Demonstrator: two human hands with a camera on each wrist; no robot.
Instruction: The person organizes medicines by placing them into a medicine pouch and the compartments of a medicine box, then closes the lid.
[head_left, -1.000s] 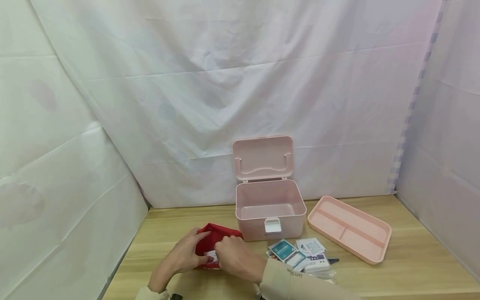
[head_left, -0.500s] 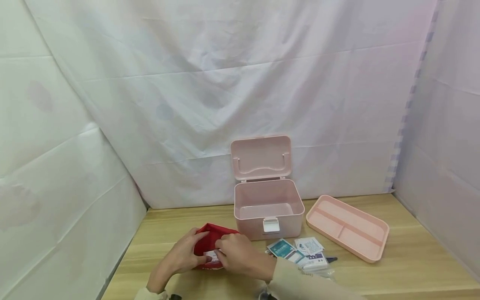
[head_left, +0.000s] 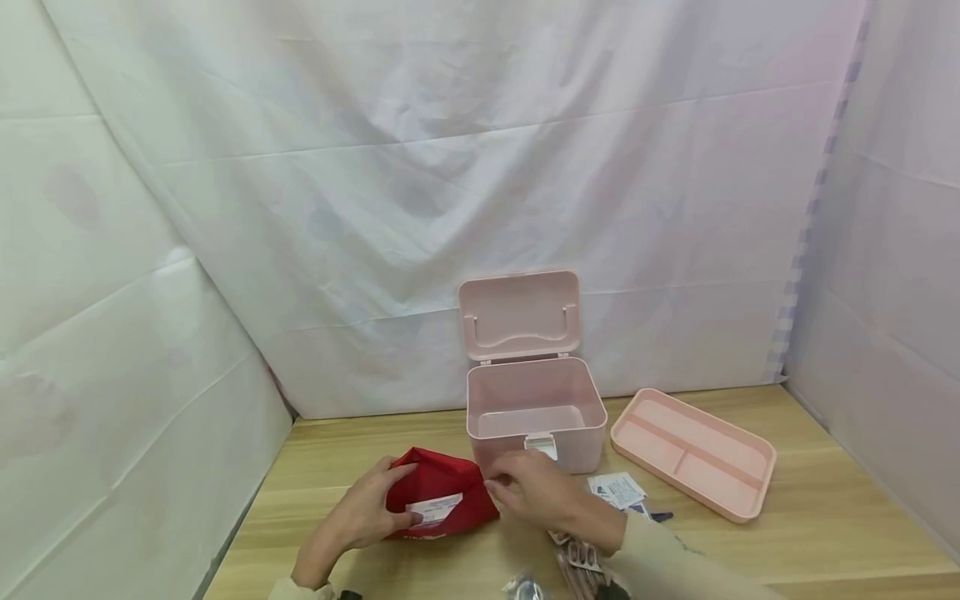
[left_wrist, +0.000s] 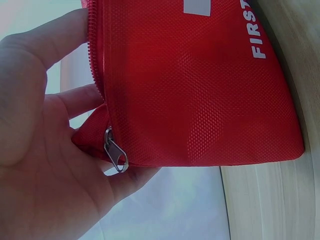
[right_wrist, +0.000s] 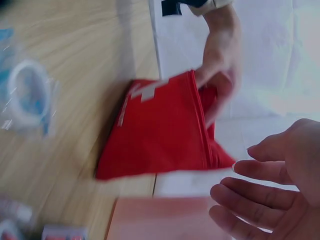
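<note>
Right hand (head_left: pixel 536 492) has shifted since half a second ago, from the mouth of the red first-aid pouch (left_wrist: pixel 200 90) to its right corner; more of the white printed packet (head_left: pixel 437 508) inside now shows. Right fingers loosely bent, holding nothing visible; tips at the corner, contact cannot be told. Left hand (head_left: pixel 371 508) grasps the pouch at the left end of its unzipped mouth, thumb on the near edge, fingers on the far one. Probably held so because the fabric is soft and would sag closed over the contents. Metal zip pull (left_wrist: pixel 116 155) hangs near the left palm, clear of the gap.

Pouch sits on the wooden tabletop (head_left: pixel 337 454), left of the pink storage box (head_left: pixel 491 454), near its front corner. Box lid (head_left: pixel 519 317) tipped back, seemingly to leave the deep compartment reachable from above. Divided tray (head_left: pixel 720 475) lies to the box's right, likely lifted aside for the same reason. Blister packs (head_left: pixel 583 557) and paper sachets (head_left: pixel 618 490) cluster by the right forearm, perhaps to stay within reach.
</note>
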